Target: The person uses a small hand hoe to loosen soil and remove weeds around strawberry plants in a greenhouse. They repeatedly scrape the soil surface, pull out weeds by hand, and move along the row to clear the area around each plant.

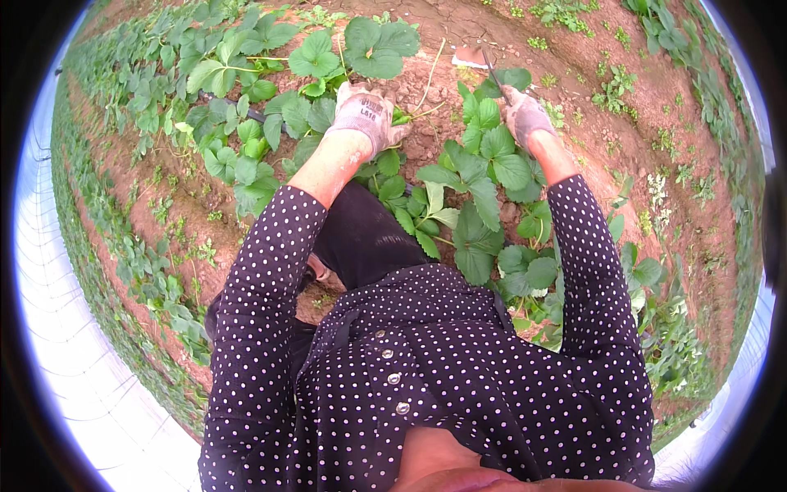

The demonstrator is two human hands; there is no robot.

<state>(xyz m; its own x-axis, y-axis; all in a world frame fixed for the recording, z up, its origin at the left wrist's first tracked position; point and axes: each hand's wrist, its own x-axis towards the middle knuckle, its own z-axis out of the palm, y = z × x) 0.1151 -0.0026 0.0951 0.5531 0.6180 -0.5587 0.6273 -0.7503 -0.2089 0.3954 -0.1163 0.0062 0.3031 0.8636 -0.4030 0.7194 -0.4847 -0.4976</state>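
Note:
My left hand [366, 114], in a soiled knit work glove bearing print, is down among strawberry plants. Its fingers curl around green strawberry stems [424, 112] that come out beside the thumb; the fingertips are partly hidden. In my right hand [525, 115], also gloved, is the thin dark handle of a hand hoe [471, 57]. The hoe's flat blade, brownish with a pale edge, is by the bare soil beyond the plants. A strawberry leaf [513, 77] lies just beyond the right hand, close to the handle. Broad strawberry leaves [479, 166] spread between both hands and my body.
A dark irrigation hose [252, 114] runs along the planted row beneath the leaves. Weeds [615, 89] dot the reddish soil [572, 55] to the right. More strawberry rows [147, 270] extend at left, with pale sheeting [80, 381] at the edge. My dark-trousered knee [369, 234] is close to the plants.

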